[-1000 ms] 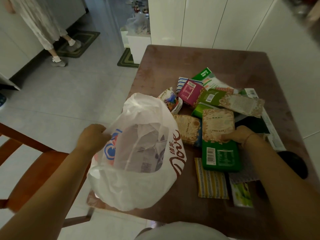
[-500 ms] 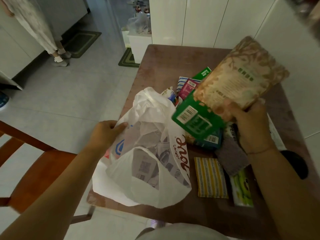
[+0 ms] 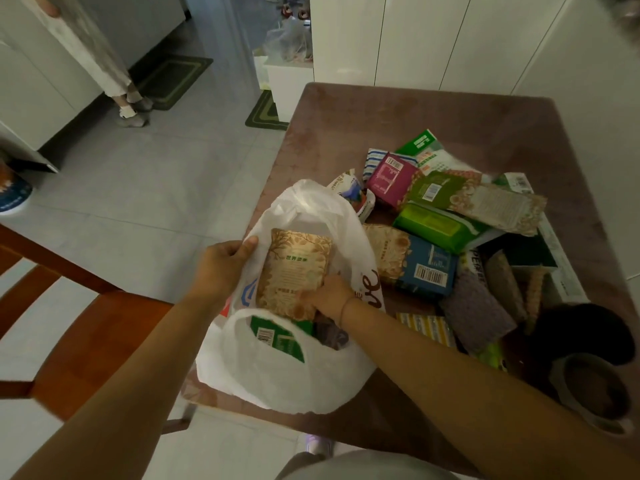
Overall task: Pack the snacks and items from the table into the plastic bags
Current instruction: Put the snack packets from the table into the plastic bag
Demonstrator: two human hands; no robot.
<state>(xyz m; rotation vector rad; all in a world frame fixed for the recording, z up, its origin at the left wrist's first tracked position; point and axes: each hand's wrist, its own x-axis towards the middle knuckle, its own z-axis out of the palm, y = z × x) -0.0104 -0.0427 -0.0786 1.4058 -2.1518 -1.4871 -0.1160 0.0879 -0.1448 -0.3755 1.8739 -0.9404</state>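
A white plastic bag [image 3: 311, 372] lies open at the table's near left corner. My left hand [image 3: 221, 268] grips the bag's left rim and holds the mouth open. My right hand [image 3: 327, 296] reaches into the bag and grips the lower part of a beige-and-green snack packet [image 3: 294, 268], which lies inside the opening. A pile of packets stays on the table to the right: a blue-and-beige pack [image 3: 415, 265], a green pack [image 3: 433, 226], a magenta box [image 3: 391, 178] and a long beige-green packet [image 3: 485, 202].
The brown table [image 3: 381, 116] has bare surface at its far end. A wooden chair [image 3: 79, 323] stands left of the bag. A dark round object [image 3: 588, 337] and a bowl [image 3: 595, 389] sit near the right edge. A person [image 3: 131, 105] stands far left on the tiled floor.
My right hand took the beige-and-green packet off the pile, lifted it over the table and lowered it into the bag. My left hand shifted along the rim and spread the opening.
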